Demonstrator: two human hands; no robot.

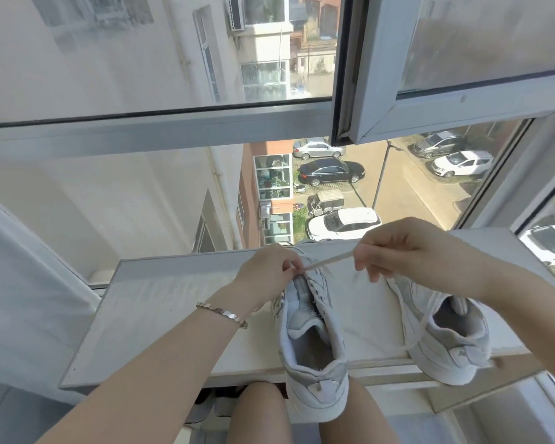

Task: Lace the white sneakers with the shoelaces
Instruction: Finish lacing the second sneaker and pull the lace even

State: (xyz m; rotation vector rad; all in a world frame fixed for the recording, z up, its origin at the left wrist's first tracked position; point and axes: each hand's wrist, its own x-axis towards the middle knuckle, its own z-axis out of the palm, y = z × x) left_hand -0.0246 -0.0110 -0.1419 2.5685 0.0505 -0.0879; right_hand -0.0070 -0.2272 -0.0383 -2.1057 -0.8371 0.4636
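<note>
Shoelace [329,259] pinched taut between both hands, presumably to draw slack through. Left fingers [290,267] clamped beside sneaker [311,331] eyelets; right fingers [362,256] clamped further along

Two white sneakers stand on a white sill, heels toward the viewer and hanging a little past its near edge. The left sneaker [311,334] sits upright with its tongue showing; a flat white shoelace [329,260] runs taut from its toe-end eyelets up to the right. The right sneaker [446,334] leans slightly — a loose lace [418,331], possibly threaded, trails across its opening.
</note>
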